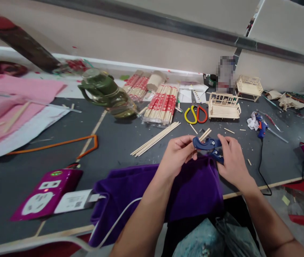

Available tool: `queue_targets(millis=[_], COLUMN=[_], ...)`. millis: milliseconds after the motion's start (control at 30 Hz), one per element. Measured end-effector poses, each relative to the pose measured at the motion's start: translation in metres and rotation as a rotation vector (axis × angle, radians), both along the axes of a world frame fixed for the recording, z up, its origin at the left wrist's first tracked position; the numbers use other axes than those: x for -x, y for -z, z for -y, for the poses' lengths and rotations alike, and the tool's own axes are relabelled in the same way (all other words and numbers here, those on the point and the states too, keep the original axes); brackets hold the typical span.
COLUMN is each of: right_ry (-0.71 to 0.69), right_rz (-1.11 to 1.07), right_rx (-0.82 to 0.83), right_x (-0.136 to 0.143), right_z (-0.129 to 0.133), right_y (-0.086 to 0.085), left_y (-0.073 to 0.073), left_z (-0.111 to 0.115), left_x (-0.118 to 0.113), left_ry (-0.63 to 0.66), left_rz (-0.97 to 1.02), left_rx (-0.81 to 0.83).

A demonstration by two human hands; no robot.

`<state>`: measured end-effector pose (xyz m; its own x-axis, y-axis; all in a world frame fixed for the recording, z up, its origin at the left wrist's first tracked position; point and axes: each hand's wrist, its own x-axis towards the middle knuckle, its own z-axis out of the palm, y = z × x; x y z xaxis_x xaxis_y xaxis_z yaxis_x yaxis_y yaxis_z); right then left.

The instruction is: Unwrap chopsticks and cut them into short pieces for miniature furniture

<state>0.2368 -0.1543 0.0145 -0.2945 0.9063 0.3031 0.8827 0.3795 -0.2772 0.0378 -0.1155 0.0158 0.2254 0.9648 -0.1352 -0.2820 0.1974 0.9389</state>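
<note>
My left hand (180,153) is closed around a few short wooden sticks (204,135), whose ends poke up beside the tool. My right hand (231,159) grips the handles of a blue hand cutter (208,144); its head lies against the sticks near my left fingers. Whether the blade touches them I cannot make out. Both hands are just above a purple cloth (194,185) at the table's front edge. Several long thin sticks (156,139) lie in a bundle left of my hands. Beyond are scissors (196,114) with yellow and red handles and a small wooden bench model (224,107).
Packs of chopsticks (161,105) and a green-topped jug (106,92) stand at the back. A second small furniture model (249,87) is near the wall. A blue glue gun (262,127) with a cord lies right, an orange saw frame (95,142) and purple power strip (61,185) left.
</note>
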Motion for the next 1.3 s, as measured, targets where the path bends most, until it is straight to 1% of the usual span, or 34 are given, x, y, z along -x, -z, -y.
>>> queue_targets(millis=[100,333,500,633,767,900,1033,1300], right_ry=[0.012,0.011,0.004,0.013,0.011,0.006,-0.004,-0.029], right_rz=[-0.011,-0.053,-0.092,-0.095,-0.081,-0.073,-0.080,-0.108], right_rx=[-0.011,-0.030,-0.027,-0.056,-0.090,-0.128,-0.143,-0.128], right_x=[0.000,0.001,0.002,0.002,0.002,0.002,0.002,0.001], right_z=[0.001,0.004,0.006,0.007,0.009,0.012,0.012,0.011], right_y=[0.000,0.001,-0.001,-0.003,-0.008,-0.010,-0.010,-0.008], left_y=[-0.002,-0.009,-0.011,-0.013,-0.013,-0.010,-0.007,-0.009], left_z=[0.000,0.003,0.005,0.006,0.007,0.007,0.006,0.007], left_x=[-0.001,-0.001,0.001,0.002,0.002,0.004,0.005,0.006], left_ry=[0.003,-0.021,-0.037,-0.040,-0.047,-0.041,-0.037,-0.018], left_rz=[-0.027,-0.104,-0.153,-0.201,-0.229,-0.207,-0.215,-0.222], left_rx=[-0.036,-0.197,-0.301,-0.370,-0.412,-0.461,-0.496,-0.537])
